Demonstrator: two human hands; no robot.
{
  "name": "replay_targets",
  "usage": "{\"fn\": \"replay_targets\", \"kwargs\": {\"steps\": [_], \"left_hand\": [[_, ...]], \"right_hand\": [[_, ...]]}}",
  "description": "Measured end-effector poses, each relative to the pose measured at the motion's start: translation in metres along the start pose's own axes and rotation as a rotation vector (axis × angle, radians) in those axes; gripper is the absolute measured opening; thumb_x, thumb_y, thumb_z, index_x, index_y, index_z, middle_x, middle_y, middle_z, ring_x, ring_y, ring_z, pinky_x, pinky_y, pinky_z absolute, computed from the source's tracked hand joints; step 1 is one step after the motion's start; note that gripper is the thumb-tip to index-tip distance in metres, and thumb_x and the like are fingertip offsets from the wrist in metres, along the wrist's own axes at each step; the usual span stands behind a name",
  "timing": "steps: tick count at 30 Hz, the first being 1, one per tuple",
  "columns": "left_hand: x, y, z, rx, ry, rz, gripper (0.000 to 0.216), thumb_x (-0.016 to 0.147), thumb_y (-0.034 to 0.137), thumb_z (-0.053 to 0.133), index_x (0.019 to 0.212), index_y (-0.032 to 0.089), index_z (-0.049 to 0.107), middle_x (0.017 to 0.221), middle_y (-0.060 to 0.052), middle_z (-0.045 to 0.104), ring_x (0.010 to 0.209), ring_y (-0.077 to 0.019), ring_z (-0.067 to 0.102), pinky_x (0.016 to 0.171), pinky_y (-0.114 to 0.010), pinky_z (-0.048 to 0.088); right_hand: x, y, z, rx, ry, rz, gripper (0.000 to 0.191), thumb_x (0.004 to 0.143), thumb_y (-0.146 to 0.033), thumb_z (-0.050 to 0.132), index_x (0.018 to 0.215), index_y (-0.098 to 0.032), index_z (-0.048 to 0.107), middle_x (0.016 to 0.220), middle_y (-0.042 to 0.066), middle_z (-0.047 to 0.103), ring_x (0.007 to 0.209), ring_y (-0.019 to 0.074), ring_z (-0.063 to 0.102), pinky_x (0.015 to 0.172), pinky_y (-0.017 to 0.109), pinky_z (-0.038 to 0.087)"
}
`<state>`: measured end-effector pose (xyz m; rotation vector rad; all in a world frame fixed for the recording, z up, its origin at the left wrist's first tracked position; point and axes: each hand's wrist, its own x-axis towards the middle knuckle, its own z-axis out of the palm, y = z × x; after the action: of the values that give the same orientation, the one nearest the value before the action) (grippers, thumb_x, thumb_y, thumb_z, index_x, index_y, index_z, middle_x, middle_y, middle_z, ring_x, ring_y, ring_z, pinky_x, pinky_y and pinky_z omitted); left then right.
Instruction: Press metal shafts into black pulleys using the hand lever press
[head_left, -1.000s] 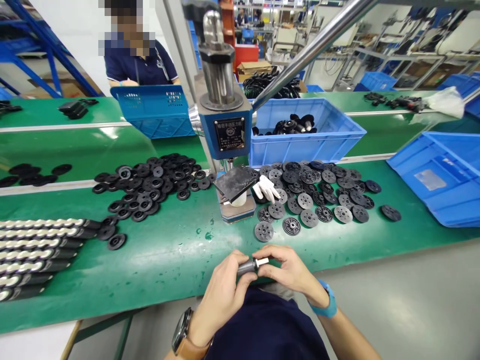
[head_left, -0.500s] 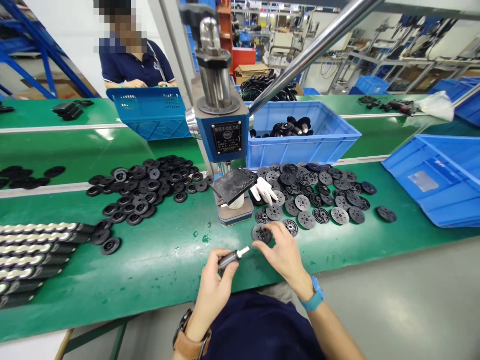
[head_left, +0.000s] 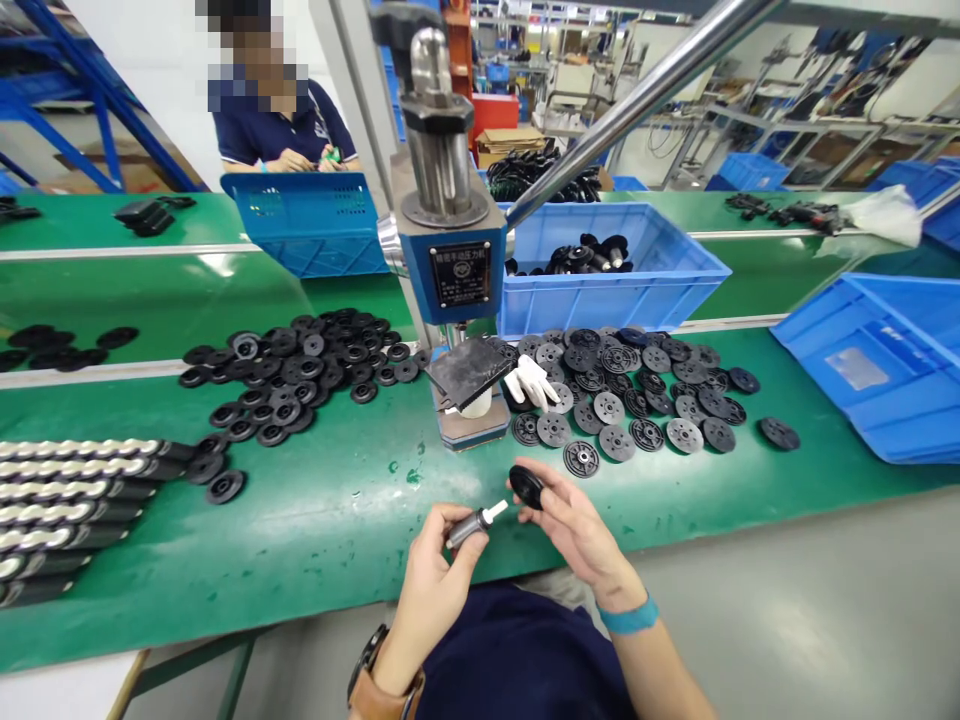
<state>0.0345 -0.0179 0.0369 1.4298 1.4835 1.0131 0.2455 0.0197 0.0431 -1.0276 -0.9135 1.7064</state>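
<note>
My left hand (head_left: pixel 442 565) is closed round a dark grey cylinder with a white shaft (head_left: pixel 471 526), its shaft tip pointing up and right. Held on edge in my right hand (head_left: pixel 574 525) is a black round disc (head_left: pixel 526 487), tilted, just right of the white tip and apart from it. Ahead of both hands stands a blue hand press (head_left: pixel 459 270), with a black block (head_left: pixel 470 373) and a white glove (head_left: pixel 531 383) at its base. Flat grey and black discs (head_left: pixel 616 442) lie loose to the right of the press.
Smaller black discs (head_left: pixel 289 412) are heaped left of the press. Rows of dark cylinders (head_left: pixel 82 495) lie at the left. A blue bin (head_left: pixel 611 305) with black parts stands behind, another blue bin (head_left: pixel 877 370) at the right. A co-worker (head_left: pixel 285 130) sits behind a blue basket (head_left: pixel 307 225).
My right hand has lifted the black disc off the table and turned it on edge. The left hand, still gripping the cylinder, has shifted slightly right in view.
</note>
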Motion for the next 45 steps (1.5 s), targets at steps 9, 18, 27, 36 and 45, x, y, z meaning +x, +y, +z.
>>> {"fn": "replay_targets", "kwargs": {"steps": [9, 18, 27, 36, 45], "left_hand": [[-0.002, 0.013, 0.002, 0.094, -0.028, 0.066, 0.016, 0.092, 0.035, 0.064, 0.099, 0.021, 0.062, 0.081, -0.002, 0.071, 0.072, -0.0192, 0.065, 0.066, -0.029, 0.05], [-0.004, 0.017, -0.009, 0.188, -0.045, 0.142, 0.011, 0.091, 0.031, 0.066, 0.096, 0.023, 0.063, 0.085, -0.002, 0.073, 0.073, -0.0199, 0.069, 0.068, -0.03, 0.054], [-0.005, 0.016, -0.01, 0.191, -0.163, 0.215, 0.007, 0.095, 0.024, 0.062, 0.102, 0.023, 0.06, 0.095, -0.004, 0.071, 0.084, -0.0213, 0.07, 0.077, -0.032, 0.056], [0.0, 0.02, -0.021, 0.549, -0.279, 0.433, 0.007, 0.1, 0.024, 0.056, 0.107, 0.023, 0.056, 0.09, -0.003, 0.069, 0.076, -0.0239, 0.069, 0.068, -0.034, 0.051], [-0.006, 0.034, -0.019, 0.719, -0.262, 0.62, 0.003, 0.1, 0.022, 0.054, 0.102, 0.021, 0.051, 0.084, -0.004, 0.062, 0.07, -0.0244, 0.062, 0.062, -0.036, 0.048]], "right_hand": [[-0.008, 0.005, 0.01, 0.22, -0.143, 0.075, 0.074, 0.072, -0.059, 0.088, 0.135, -0.026, 0.068, 0.125, 0.012, 0.067, 0.108, 0.0266, 0.062, 0.091, 0.038, 0.054], [-0.001, 0.014, -0.006, -0.093, -0.207, -0.103, 0.083, 0.062, -0.059, 0.095, 0.135, -0.031, 0.066, 0.133, 0.008, 0.051, 0.115, 0.023, 0.059, 0.095, 0.032, 0.052], [-0.01, 0.002, -0.001, -0.272, -0.31, -0.03, 0.083, 0.065, -0.042, 0.098, 0.137, -0.027, 0.059, 0.137, 0.01, 0.064, 0.124, 0.0261, 0.065, 0.111, 0.043, 0.052], [-0.018, -0.002, -0.004, -0.545, -0.337, -0.158, 0.086, 0.073, -0.042, 0.093, 0.149, -0.028, 0.053, 0.143, 0.012, 0.064, 0.126, 0.0292, 0.068, 0.111, 0.045, 0.054], [-0.03, -0.013, -0.006, -0.838, -0.405, -0.447, 0.09, 0.084, -0.041, 0.084, 0.161, -0.03, 0.038, 0.132, 0.013, 0.07, 0.114, 0.027, 0.072, 0.098, 0.036, 0.058]]}}
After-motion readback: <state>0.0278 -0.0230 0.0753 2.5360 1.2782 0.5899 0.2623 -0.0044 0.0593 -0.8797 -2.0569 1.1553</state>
